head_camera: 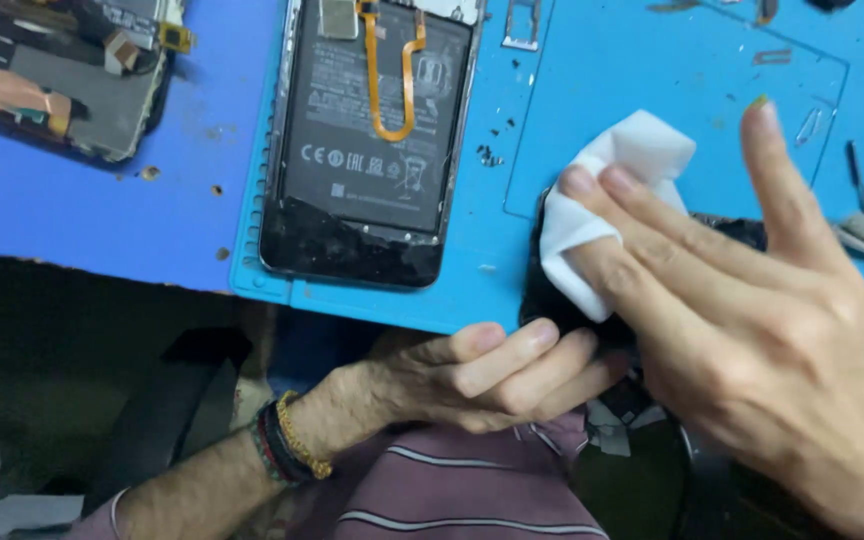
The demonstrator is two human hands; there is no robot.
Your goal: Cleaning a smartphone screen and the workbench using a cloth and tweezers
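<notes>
The right hand [752,330] presses a white wipe [602,215] under its fingers onto a dark panel [552,305] at the bench [102,215] edge, steadied by the left hand's [482,375] closed grip; hard rubbing could crack it.

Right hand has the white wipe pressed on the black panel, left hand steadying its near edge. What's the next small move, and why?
Probably draw the white wipe toward the near edge under the right hand, keeping the left hand braced. The wipe sits folded under two fingertips at the far end of the black panel, which overhangs the blue mat, so unbraced pressure could tip it.
</notes>
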